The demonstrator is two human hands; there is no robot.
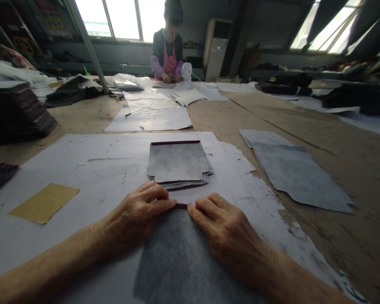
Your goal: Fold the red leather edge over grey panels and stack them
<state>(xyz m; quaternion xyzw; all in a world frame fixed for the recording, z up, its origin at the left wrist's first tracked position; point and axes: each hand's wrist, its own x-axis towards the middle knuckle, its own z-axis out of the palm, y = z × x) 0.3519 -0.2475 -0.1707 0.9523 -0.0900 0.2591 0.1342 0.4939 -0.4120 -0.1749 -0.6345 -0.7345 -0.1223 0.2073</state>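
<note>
A grey fabric-like panel (180,253) lies before me, with a narrow dark maroon strip folded over along its far edge. On the left part of that strip, my left hand (145,207) presses with thumb and curled fingers. My right hand (224,223) pinches the same edge on the right, fingers bent together. A short length of maroon shows between the two thumbs. Just beyond my hands sits a small stack of grey panels (177,160), notched at the near corners, the top one with a maroon far edge.
White paper (107,169) covers the table under the work. A tan card (46,202) lies left; larger grey sheets (300,173) lie right. Dark stacked material (15,109) stands at far left. Across the table a person in a pink apron (169,59) works near a small white fan (186,71).
</note>
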